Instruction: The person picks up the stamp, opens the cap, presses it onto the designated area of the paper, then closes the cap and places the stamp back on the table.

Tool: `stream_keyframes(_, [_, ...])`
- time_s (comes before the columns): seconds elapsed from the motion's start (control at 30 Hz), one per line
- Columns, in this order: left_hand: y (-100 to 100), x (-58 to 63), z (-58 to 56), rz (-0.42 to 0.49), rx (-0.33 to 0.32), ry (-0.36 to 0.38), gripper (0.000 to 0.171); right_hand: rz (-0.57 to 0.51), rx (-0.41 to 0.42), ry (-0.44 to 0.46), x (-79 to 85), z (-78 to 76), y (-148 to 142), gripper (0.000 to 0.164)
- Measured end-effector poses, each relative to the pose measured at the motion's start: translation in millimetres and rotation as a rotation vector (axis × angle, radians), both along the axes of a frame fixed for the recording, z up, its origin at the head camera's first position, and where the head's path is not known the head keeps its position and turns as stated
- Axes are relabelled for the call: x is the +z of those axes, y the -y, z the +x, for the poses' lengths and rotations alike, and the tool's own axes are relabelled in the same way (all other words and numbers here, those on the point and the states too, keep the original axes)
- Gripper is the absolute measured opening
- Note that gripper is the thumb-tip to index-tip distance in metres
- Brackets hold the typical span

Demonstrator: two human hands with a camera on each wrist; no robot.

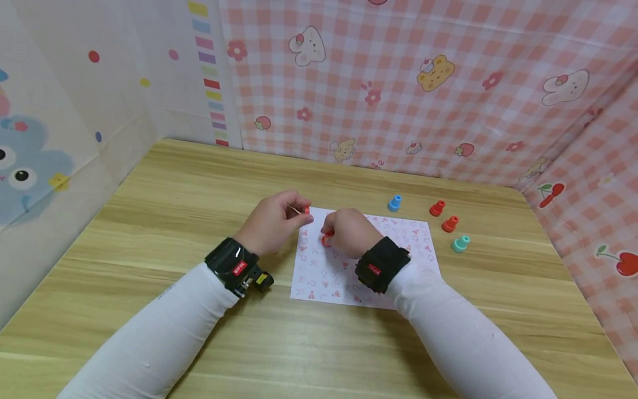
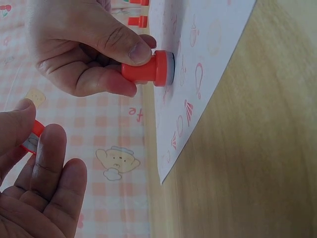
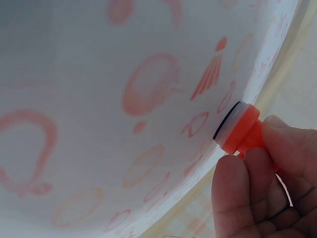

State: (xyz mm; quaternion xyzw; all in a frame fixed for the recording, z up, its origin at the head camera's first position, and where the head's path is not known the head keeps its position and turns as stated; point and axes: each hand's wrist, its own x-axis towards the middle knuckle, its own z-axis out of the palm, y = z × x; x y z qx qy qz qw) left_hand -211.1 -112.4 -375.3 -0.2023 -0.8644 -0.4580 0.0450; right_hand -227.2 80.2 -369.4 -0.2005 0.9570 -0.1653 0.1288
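Observation:
My right hand (image 1: 351,231) pinches a red stamp (image 2: 143,72) between thumb and fingers over the left part of a white sheet (image 1: 319,277). The stamp's pale base faces the paper; whether it touches or hovers just above, I cannot tell. Rows of small red and faint orange prints cover the sheet. My left hand (image 1: 276,220), at the sheet's upper left corner, holds a small red cap (image 2: 37,130) between thumb and fingers. In the left wrist view the cap's pale round inside shows partly, with fingers hiding the rest.
To the right of and behind the sheet stand a blue stamp (image 1: 394,203), two red stamps (image 1: 437,208) and a teal stamp (image 1: 461,244). The wooden table (image 1: 169,183) meets a pink checked cloth (image 1: 369,127) at its back edge.

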Motion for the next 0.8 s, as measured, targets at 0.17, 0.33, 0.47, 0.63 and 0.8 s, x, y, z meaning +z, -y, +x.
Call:
stream_keyframes(0.17, [-0.7, 0.6, 0.4, -0.001, -0.001, -0.001, 0.017, -0.003, -0.01, -0.004, -0.5, 0.2, -0.3, 0.013])
stream_keyframes(0.33, [-1.0, -0.2, 1.1, 0.001, 0.001, 0.0, 0.017, -0.034, -0.014, 0.019, -1.2, 0.6, -3.0, 0.013])
stream_keyframes(0.47, [-1.7, -0.6, 1.8, 0.008, 0.003, 0.005, 0.016, -0.124, -0.073, 0.032, -0.1, 1.9, -12.5, 0.01])
stream_keyframes(0.63, [-3.0, -0.5, 0.6, 0.028, -0.011, 0.004, 0.017, -0.339, -0.204, 0.007, 5.2, 3.1, -28.3, 0.011])
stream_keyframes(0.8, [-2.8, -0.7, 0.6, 0.042, -0.02, 0.003, 0.016, -0.464, -0.27, 0.032, 7.5, 5.6, -36.1, 0.013])
